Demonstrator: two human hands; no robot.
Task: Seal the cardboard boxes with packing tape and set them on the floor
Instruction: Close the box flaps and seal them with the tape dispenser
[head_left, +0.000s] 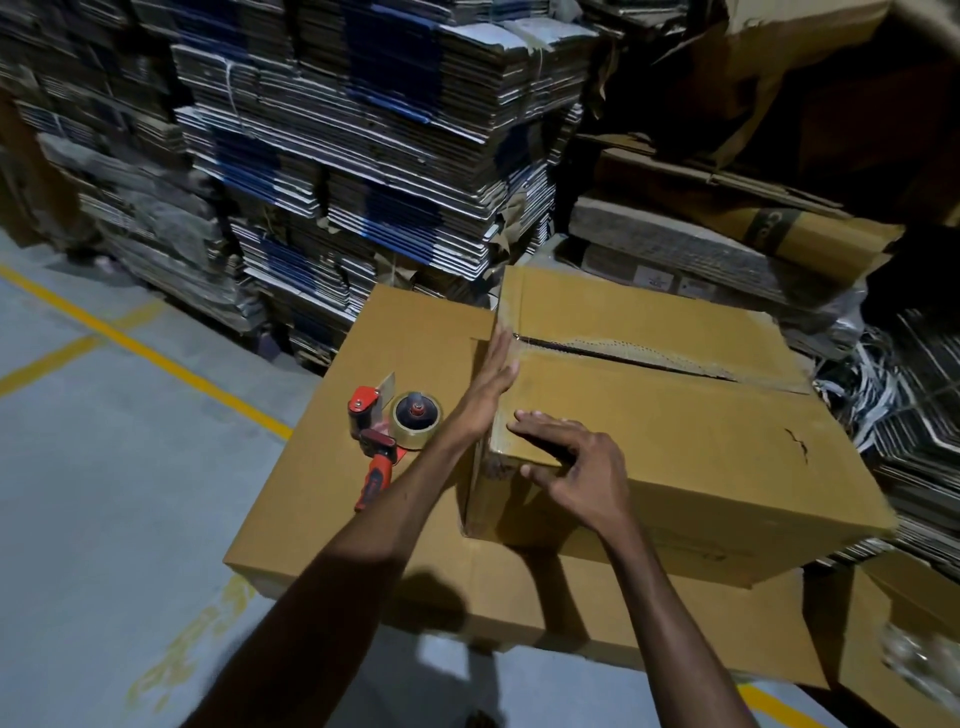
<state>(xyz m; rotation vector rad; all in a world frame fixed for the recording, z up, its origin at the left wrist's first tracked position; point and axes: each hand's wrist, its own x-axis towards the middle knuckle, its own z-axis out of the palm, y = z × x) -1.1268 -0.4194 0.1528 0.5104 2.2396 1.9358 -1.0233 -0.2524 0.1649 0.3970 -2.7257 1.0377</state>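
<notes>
A brown cardboard box sits on top of a larger flat cardboard box. Its top flaps meet along a seam that gapes slightly, with torn tape along it. My left hand presses flat with straight fingers against the upper box's left end, near the seam. At the near left corner of that box my right hand rests, fingers spread over the top edge and thumb on the front side. A red-handled tape dispenser with a roll of clear tape lies on the lower box, left of my hands.
Tall stacks of flattened cartons rise behind the boxes. More flattened cardboard and loose strapping crowd the right side. Grey concrete floor with yellow lines spreads to the left and front.
</notes>
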